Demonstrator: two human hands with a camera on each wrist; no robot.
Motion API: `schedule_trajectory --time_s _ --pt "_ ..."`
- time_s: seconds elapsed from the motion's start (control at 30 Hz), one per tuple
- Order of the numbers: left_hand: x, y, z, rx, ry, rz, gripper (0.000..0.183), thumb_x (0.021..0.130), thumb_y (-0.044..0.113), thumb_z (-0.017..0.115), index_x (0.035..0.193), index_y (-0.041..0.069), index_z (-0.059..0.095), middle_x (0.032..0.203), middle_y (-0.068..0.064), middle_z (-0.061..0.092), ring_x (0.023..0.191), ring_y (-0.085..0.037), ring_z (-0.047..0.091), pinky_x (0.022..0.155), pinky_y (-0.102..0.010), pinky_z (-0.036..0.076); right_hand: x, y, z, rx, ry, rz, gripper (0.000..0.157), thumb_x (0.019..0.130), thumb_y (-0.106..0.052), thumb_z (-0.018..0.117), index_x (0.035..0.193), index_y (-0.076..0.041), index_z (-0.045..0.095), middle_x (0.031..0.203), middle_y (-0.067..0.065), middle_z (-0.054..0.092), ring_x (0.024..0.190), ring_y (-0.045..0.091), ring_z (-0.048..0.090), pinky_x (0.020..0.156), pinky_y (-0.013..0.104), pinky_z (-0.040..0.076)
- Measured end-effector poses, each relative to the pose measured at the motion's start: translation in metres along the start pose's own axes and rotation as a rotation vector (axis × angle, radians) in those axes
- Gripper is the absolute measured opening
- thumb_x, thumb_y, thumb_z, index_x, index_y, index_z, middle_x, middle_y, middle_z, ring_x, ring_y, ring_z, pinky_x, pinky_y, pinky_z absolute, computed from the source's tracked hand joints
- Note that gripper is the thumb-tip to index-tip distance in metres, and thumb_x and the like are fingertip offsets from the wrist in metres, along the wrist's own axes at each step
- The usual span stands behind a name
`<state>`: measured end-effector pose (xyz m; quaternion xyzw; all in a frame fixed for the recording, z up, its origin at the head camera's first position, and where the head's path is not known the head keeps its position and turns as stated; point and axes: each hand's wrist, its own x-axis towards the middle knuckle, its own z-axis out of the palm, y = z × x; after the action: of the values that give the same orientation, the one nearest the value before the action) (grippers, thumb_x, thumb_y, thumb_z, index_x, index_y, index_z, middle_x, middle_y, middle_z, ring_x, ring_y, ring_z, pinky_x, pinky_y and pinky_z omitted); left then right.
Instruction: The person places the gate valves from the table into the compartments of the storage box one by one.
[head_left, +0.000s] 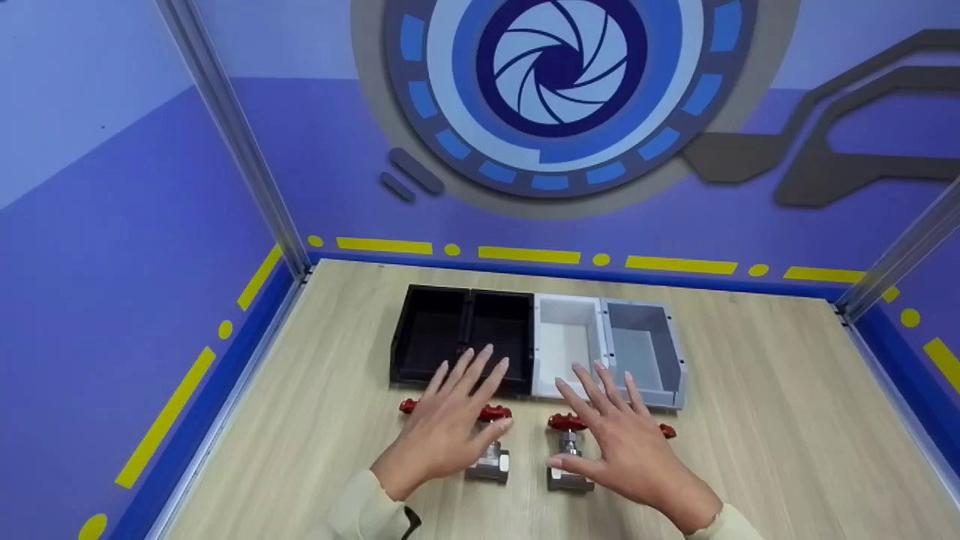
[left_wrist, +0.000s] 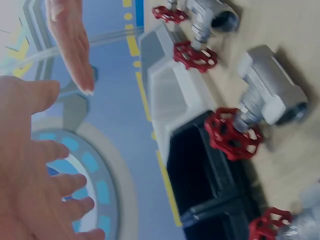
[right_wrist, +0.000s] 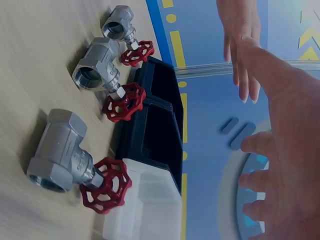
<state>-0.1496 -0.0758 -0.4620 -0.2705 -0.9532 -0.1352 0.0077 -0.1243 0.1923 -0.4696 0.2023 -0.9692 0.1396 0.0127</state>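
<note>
Both hands are spread flat, palms down, above a row of several metal valves with red handwheels. My left hand (head_left: 448,431) hovers over the left pair and partly hides it; a valve body (head_left: 489,465) shows beside its thumb. Over the right pair is my right hand (head_left: 634,450), with a valve (head_left: 570,474) by its thumb. In the left wrist view, a red handwheel (left_wrist: 232,134) and its grey valve body (left_wrist: 274,85) lie apart from the hand. The right wrist view shows another valve (right_wrist: 60,150) on the table, clear of the fingers. Neither hand holds anything.
Behind the valves stand two black bins (head_left: 435,337), a white bin (head_left: 566,345) and a grey bin (head_left: 637,356), side by side. The wooden table (head_left: 780,420) is bounded by blue printed panels (head_left: 315,165) and metal corner posts (head_left: 244,142).
</note>
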Motion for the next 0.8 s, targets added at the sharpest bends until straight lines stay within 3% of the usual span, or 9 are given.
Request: schedule_trajectory --time_s 0.1,0.2,0.23,0.33,0.5,0.8 --pt "0.001 -0.010 0.004 -0.042 0.045 -0.002 0.070 0.099 0.055 0.038 0.157 0.028 0.010 0.164 0.000 0.011 0.150 -0.026 0.018 0.117 -0.049 0.028 0.004 -0.002 0.004 0.033 -0.007 0.024 0.092 0.078 -0.078 0.052 0.153 -0.033 0.026 0.163 -0.003 0.014 0.151 0.028 0.011 0.121 0.048 -0.008" --pt "0.001 -0.021 0.008 -0.085 0.097 -0.015 0.067 0.100 0.048 0.042 0.157 0.025 0.014 0.164 0.001 0.014 0.148 -0.023 0.024 0.107 -0.043 0.042 0.009 -0.004 0.010 0.041 -0.007 0.026 0.090 0.079 -0.075 0.054 0.153 -0.030 0.029 0.163 -0.001 0.020 0.151 0.028 0.015 0.119 0.055 0.015" --pt "0.001 -0.025 0.010 -0.098 0.115 -0.021 0.067 0.100 0.047 0.043 0.156 0.025 0.015 0.163 0.001 0.015 0.147 -0.022 0.026 0.103 -0.042 0.046 0.010 -0.005 0.012 0.040 -0.009 0.025 0.089 0.079 -0.074 0.055 0.153 -0.029 0.029 0.162 0.000 0.021 0.150 0.029 0.017 0.119 0.055 0.018" --pt "0.000 -0.034 0.013 -0.115 0.162 -0.040 0.065 0.101 0.045 0.043 0.156 0.024 0.018 0.163 0.000 0.019 0.145 -0.020 0.032 0.096 -0.041 0.050 0.014 -0.007 0.017 0.036 -0.016 0.033 0.089 0.080 -0.070 0.059 0.152 -0.027 0.030 0.161 0.001 0.025 0.149 0.029 0.020 0.117 0.056 0.023" --pt "0.000 -0.043 0.017 -0.127 0.205 -0.084 0.063 0.101 0.045 0.042 0.156 0.023 0.020 0.162 0.003 0.020 0.142 -0.020 0.037 0.100 -0.042 0.048 0.016 -0.010 0.023 0.050 -0.016 0.062 0.090 0.079 -0.068 0.063 0.152 -0.027 0.031 0.160 0.000 0.027 0.149 0.028 0.021 0.116 0.056 0.025" --pt "0.001 -0.051 0.020 -0.136 0.284 -0.111 0.062 0.100 0.040 0.047 0.154 0.019 0.026 0.160 0.001 0.028 0.134 -0.023 0.048 0.099 -0.043 0.048 0.018 -0.012 0.033 0.071 0.027 0.047 0.090 0.079 -0.073 0.056 0.152 -0.026 0.032 0.159 -0.001 0.030 0.148 0.026 0.025 0.116 0.053 0.028"
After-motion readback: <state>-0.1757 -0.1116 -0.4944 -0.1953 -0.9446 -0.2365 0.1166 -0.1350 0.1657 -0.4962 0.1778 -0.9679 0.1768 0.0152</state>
